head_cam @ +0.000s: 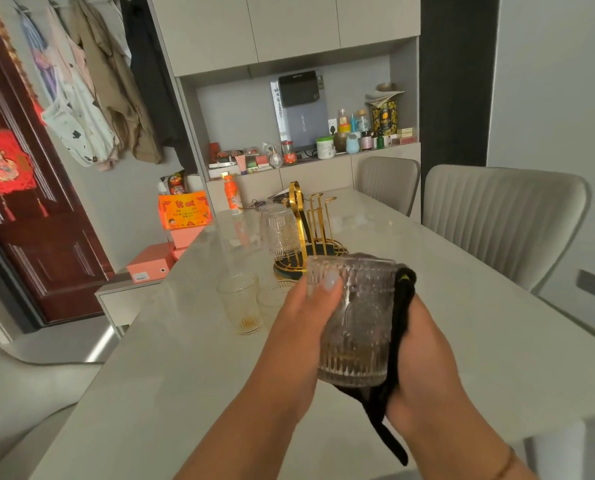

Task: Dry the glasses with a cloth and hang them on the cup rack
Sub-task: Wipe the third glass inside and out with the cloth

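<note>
Both hands are busy on one ribbed clear glass tumbler (353, 320): the left hand (299, 327) grips its side, thumb laid across the fluted wall near the rim, while the right hand (424, 355) cups the other side through a black cloth (398, 344), fingers curled round glass and cloth together. The tumbler is held above the pale stone-look table (185, 358), its long axis nearly upright and leaning a little, the heavy base toward the person.

From the hands, the gold wire cup rack (310, 230) stands at about 11 o'clock, farther along the table, on a dark round base. One embossed glass (278, 233) already hangs upside down on it. Bare prongs show on its right side, so I'd judge the held tumbler must be turned mouth-down and carried forward; the left hand is nearer the rack.

Two small clear fluted glasses (240, 303) wait upright at 10 o'clock, between hands and rack.
</note>
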A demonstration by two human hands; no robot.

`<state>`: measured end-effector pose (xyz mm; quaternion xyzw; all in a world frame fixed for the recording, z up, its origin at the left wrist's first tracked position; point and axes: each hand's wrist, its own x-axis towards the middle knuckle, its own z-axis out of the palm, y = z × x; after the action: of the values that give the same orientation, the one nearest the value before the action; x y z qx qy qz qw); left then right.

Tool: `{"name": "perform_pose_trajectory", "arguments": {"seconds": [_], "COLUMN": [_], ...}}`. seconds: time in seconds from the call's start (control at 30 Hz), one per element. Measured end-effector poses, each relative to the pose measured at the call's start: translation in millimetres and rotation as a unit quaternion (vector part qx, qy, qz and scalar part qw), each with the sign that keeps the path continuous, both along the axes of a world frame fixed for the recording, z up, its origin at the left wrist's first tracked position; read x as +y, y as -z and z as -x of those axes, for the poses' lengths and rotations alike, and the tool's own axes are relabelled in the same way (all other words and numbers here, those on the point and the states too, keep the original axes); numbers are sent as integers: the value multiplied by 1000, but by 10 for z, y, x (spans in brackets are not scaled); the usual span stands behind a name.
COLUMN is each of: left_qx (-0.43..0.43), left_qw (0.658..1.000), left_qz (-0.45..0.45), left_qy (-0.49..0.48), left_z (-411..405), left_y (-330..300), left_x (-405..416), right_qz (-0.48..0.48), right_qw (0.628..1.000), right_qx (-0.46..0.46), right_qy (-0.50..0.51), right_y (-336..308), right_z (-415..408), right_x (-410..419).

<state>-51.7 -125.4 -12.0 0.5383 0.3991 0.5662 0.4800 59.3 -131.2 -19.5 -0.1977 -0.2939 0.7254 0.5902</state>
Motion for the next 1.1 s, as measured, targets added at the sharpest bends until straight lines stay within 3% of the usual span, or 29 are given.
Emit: {"name": "perform_pose_trajectory", "arguments": {"seconds": [0.1, 0.2, 0.27, 0.33, 0.4, 0.47, 0.57, 0.7, 0.83, 0.9, 0.97, 1.03, 1.1], "left_qx": [60, 51, 9, -53, -91, -88, -66, 29, 17, -38, -94, -113, -110], "left_qw": [991, 991, 994, 996, 995, 991, 994, 995, 993, 993, 992, 987, 987], "left_qz": [-45, -78, -81, -57, -30, -14, -2, -63, -113, -107, -67, -23, -10], "left_qy": [-109, -93, -70, -32, 39, 101, 92, -73, -35, -11, 49, 115, 119], "left_z": [-58, -184, -181, -115, -67, -47, -16, -58, -178, -146, -93, -46, -11], "left_y": [-63, -44, 9, 20, 10, 16, 8, 12, 54, 89, 88, 116, 126], "left_x": [-63, -240, -228, -168, -162, -185, -150, -132, -253, -195, -155, -125, -98], "right_qz": [11, -63, -107, -127, -115, -92, -74, -77, -173, -188, -158, -95, -61], "right_qw": [996, 964, 951, 959, 984, 996, 997, 989, 922, 918, 945, 976, 983], "right_qx": [-12, -149, -173, -156, -93, -3, 24, -50, -227, -245, -233, -179, -162], "right_qy": [85, 211, 232, 201, 100, 0, -8, 117, 263, 248, 167, 80, 68], "right_y": [63, 57, 24, -7, -28, -39, 12, 93, 40, 4, -76, -122, -111], "right_z": [53, 79, 63, 38, 21, 1, -10, 25, 47, 0, -41, -64, -61], "right_x": [-5, -51, -91, -108, -114, -134, -124, -75, -101, -102, -98, -86, -73]}}
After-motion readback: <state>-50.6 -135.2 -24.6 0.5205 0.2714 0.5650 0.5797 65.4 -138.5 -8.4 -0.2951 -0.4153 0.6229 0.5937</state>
